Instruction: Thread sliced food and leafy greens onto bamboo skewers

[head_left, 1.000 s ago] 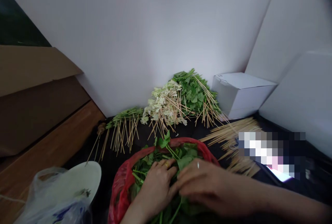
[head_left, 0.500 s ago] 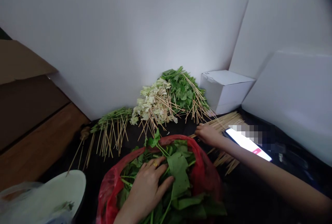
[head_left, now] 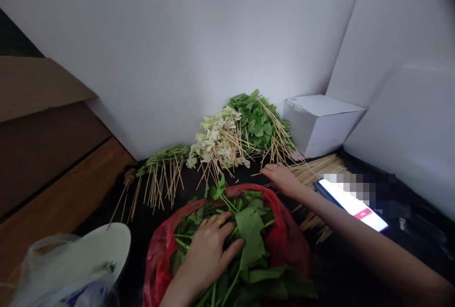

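My left hand (head_left: 208,252) lies on leafy green stems (head_left: 250,236) inside a red plastic bag (head_left: 295,231). Its thumb and fingers are spread, with some fingertips sunk among the leaves. Beyond the bag's right rim, my right hand (head_left: 282,179) is closed on a thin bamboo skewer (head_left: 255,174), whose tip sticks out to the left of the fingers. A pile of loose bamboo skewers (head_left: 316,169) lies beneath and beside the right wrist. Behind both hands are skewered pale cabbage leaves (head_left: 220,136) and skewered green leaves (head_left: 261,124), heaped against the wall.
Skewered green stalks (head_left: 165,155) lie at the back left. A white bowl (head_left: 117,245) with a clear plastic bag (head_left: 53,259) stands front left, near a cardboard box (head_left: 46,146). A white box (head_left: 323,127) stands back right. A lit phone (head_left: 344,200) lies beyond my right forearm.
My right hand has moved a little to the left, and the skewer's tip now shows past its fingers. My left hand stays on the greens. The whole view has shifted slightly.
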The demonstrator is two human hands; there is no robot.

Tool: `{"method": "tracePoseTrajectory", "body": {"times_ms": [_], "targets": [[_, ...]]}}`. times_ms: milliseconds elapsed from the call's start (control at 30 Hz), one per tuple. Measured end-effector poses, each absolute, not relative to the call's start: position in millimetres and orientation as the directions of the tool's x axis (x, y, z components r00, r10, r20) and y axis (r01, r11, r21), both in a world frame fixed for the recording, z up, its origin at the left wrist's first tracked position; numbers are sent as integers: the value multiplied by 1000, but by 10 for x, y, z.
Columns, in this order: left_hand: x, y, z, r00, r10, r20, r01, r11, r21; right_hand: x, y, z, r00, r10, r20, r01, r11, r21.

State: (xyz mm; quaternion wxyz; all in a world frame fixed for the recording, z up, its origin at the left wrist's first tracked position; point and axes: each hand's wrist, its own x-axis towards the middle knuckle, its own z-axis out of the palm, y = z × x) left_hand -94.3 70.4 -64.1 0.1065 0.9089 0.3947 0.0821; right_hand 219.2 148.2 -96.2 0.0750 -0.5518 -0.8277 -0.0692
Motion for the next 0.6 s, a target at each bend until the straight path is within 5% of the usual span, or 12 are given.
{"method": "tracePoseTrajectory", "body": {"times_ms": [333,600], "targets": [[-983,657,-364,685,723,92,657,-668,350,1766,1056,-242,-408,828,385,859,491,-145],[-1199,667,-123,582,803,130,622,-542,565,1096,1021,-160,-400,890,220,865,446,-231]]}}
